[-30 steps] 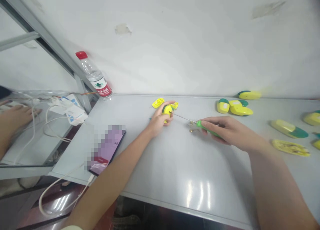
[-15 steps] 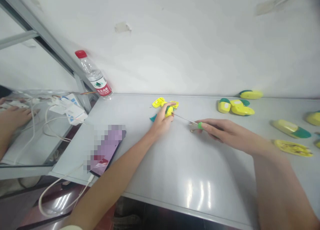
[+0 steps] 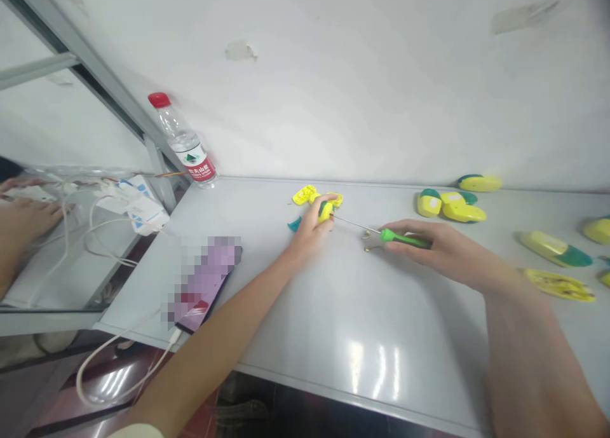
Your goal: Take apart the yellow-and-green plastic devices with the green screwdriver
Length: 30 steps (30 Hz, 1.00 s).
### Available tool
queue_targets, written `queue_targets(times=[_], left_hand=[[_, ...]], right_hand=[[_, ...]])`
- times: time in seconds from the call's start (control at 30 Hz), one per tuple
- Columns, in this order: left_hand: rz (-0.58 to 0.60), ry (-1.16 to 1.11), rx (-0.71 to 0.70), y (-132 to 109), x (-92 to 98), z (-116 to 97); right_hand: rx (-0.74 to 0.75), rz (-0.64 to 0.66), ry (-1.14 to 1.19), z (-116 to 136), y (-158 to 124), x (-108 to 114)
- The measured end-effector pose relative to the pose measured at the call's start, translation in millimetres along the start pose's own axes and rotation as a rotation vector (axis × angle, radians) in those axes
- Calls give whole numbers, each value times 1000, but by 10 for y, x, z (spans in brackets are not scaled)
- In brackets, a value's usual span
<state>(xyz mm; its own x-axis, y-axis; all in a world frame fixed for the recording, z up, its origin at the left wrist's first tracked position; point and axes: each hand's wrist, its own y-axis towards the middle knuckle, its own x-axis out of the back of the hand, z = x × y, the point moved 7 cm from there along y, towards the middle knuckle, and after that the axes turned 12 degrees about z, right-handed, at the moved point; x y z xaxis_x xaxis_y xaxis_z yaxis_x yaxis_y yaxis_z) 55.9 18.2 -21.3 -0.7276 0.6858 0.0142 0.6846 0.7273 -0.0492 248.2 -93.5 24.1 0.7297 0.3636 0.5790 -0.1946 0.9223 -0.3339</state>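
Note:
My left hand [image 3: 309, 231] is closed round a small yellow and green plastic part [image 3: 325, 210] near the back of the grey table [image 3: 333, 311]. My right hand [image 3: 431, 250] grips a green-handled screwdriver [image 3: 405, 238], and its thin metal shaft reaches left to the part. A teal piece [image 3: 294, 224] lies just left of my left hand. Two yellow shell pieces [image 3: 305, 195] lie behind it. Small metal bits [image 3: 367, 236] rest by the screwdriver handle.
Several yellow and green housings [image 3: 450, 204] lie along the right side, more at the far right [image 3: 555, 248]. A water bottle [image 3: 183, 142] stands at the back left. A phone [image 3: 204, 282] with a white cable lies front left. Another person's hand [image 3: 21, 219] rests on the neighbouring glass surface.
My left hand has turned the part and shifted slightly back, uncovering the teal piece. My right hand moved the screwdriver a little up and back; the tip stays at the part.

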Motion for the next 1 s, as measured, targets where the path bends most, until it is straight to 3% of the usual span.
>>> queue_targets(times=[0.13, 0.27, 0.4, 0.53, 0.7, 0.87, 1.0], left_hand=[[-10, -1, 4, -1, 7, 13], [9, 61, -14, -4, -8, 7], [-4, 87, -13, -18, -10, -2], [-8, 92, -58, -20, -22, -49], [1, 70, -39, -17, -36, -48], [3, 50, -33, -21, -36, -47], [16, 47, -34, -13, -38, -34]], right_hand=[[-49, 62, 0, -58, 10, -39], [-47, -86, 1, -69, -11, 64], [-47, 56, -23, -51, 8, -31], [-27, -15, 0, -14, -11, 5], [-41, 66, 19, 4, -5, -65], [-12, -9, -28, 35, -7, -9], [-43, 47, -45, 22, -8, -45]])
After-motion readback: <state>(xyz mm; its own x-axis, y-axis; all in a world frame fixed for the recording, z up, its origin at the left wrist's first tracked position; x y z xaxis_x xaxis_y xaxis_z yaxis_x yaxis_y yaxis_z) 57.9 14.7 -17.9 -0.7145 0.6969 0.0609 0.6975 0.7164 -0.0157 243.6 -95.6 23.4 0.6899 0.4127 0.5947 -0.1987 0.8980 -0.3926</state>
